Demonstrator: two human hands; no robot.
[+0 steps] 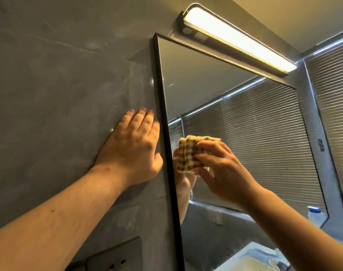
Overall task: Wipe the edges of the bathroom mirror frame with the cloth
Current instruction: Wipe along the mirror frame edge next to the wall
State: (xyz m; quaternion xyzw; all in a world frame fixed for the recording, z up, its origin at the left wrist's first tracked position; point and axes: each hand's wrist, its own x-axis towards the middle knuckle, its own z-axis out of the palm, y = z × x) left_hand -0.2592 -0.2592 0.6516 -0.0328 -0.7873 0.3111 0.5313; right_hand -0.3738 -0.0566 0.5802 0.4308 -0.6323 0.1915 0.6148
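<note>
A wall mirror with a thin black frame (160,98) hangs on the grey wall. My left hand (133,145) lies flat on the wall just left of the frame's left edge, fingers spread, thumb near the frame. My right hand (219,167) holds a folded yellow-and-brown checked cloth (190,153) in front of the glass, a little right of the left frame edge. Whether the cloth touches the glass I cannot tell. The glass reflects the cloth and fingers.
A lit bar lamp (239,38) is mounted above the mirror's top edge. A dark wall socket (112,259) sits low on the wall, left of the frame. Window blinds (334,90) are at the right. A plastic bottle (315,214) shows at the mirror's lower right.
</note>
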